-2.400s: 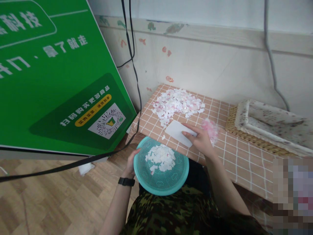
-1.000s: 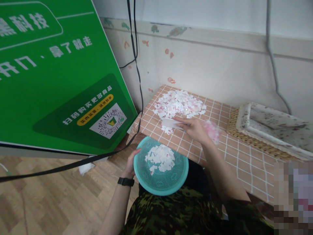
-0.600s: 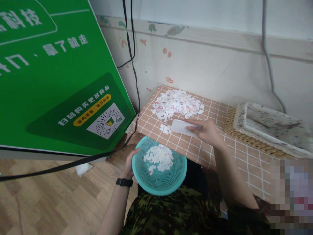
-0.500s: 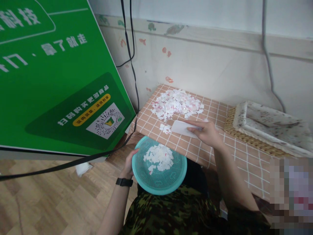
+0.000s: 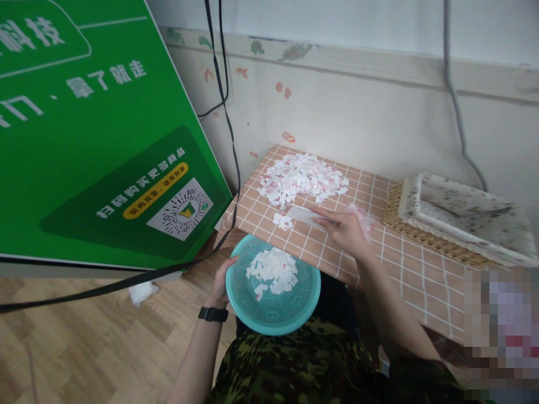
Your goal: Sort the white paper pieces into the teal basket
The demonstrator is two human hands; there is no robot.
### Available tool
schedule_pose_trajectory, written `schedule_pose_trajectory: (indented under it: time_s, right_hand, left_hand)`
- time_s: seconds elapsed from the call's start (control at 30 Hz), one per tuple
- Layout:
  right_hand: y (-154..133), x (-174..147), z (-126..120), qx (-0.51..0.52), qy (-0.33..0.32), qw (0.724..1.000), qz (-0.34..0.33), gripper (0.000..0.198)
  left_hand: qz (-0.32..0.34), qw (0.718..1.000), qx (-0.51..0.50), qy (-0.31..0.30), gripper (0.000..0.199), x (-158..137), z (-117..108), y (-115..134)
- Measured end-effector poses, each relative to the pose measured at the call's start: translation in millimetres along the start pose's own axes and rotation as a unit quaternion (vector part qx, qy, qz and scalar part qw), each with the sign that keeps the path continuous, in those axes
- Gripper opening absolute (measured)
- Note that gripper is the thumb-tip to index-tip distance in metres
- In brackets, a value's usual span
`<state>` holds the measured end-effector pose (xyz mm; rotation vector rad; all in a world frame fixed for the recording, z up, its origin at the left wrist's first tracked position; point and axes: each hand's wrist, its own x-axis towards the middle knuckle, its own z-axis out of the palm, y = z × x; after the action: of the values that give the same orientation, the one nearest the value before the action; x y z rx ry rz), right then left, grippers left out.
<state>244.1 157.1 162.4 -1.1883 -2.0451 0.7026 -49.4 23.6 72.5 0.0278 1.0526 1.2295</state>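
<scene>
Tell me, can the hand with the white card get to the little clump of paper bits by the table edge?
Probably yes: the right hand holds the white card right beside the small clump, nothing between.

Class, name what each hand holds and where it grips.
Left hand grips the basket by its left rim; right hand holds the card by its right end.

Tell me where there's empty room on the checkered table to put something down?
The table is bare between the right hand and the wicker tray, and along the near edge. A narrow strip lies bare beside the small paper clump, above the teal basket. The back left corner is crowded with the big pile of paper bits, and the white card lies just in front.
</scene>
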Motion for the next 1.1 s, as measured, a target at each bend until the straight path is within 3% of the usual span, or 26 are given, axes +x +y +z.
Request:
schedule_pose_trajectory:
  time_s: [0.1,0.27,0.47,0.63,0.93,1.1]
  right_hand:
    - [-0.2,0.0,-1.1,0.012,-0.026,1.0,-0.005,0.031]
    - [-2.1,-2.3,-5.1,-0.011,0.012,1.0,-0.003,0.032]
    - [-4.2,-5.0,-0.4,0.005,-0.019,1.0,-0.004,0.033]
    - [-4.2,-3.7,3.7,-0.03,0.019,0.999,0.01,0.032]
    - [-8.3,-8.9,5.8,-0.006,0.019,1.0,0.003,0.032]
    - [-13.9,0.0,12.3,-0.012,-0.036,0.999,-0.018,0.033]
  left_hand:
    - [-0.003,1.0,0.0,0.001,0.018,-0.7,0.8,0.2]
    - [-0.004,1.0,-0.003,-0.015,0.017,1.0,-0.8,-1.1]
    - [0.003,1.0,-0.007,-0.003,0.014,2.1,-1.2,-1.1]
    - [0.007,1.0,0.0,-0.008,0.014,0.5,-0.1,-0.2]
    - [0.007,1.0,0.008,-0.011,0.014,-4.6,6.3,2.8]
    - [0.007,1.0,0.004,-0.006,0.013,-5.0,6.2,3.0]
